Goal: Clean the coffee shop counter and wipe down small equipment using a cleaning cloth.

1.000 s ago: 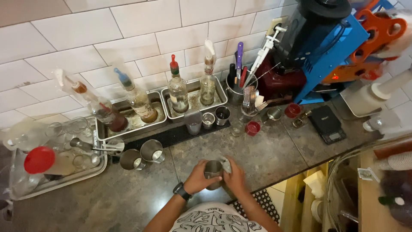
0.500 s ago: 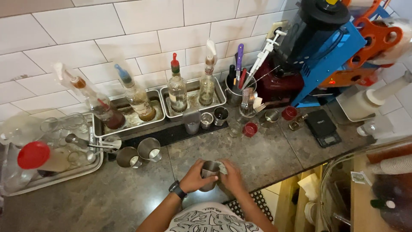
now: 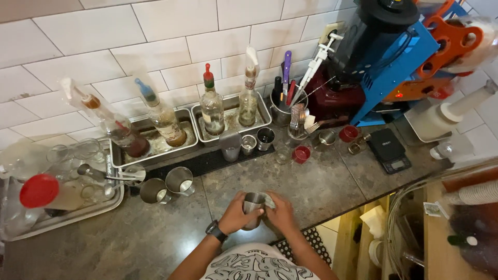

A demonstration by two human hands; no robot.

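Note:
A small steel cup (image 3: 252, 200) is held upright close to my body, above the front edge of the stone counter (image 3: 311, 186). My left hand (image 3: 234, 215), with a black watch on its wrist, wraps around the cup's side. My right hand (image 3: 280, 211) presses a pale cloth (image 3: 268, 200) against the cup's rim and right side. Part of the cup is hidden by my fingers.
Two steel cups (image 3: 168, 185) stand left of my hands. Steel trays (image 3: 231, 123) by the tiled wall hold several pourer bottles. A tray of glassware (image 3: 62, 192) sits far left. Small cups, red dishes (image 3: 301, 154), a black scale (image 3: 390, 150) and a blender (image 3: 363, 57) stand right.
Both hands stay on the steel cup and cloth. The view has shifted slightly and the hands sit a little closer to the counter's front edge.

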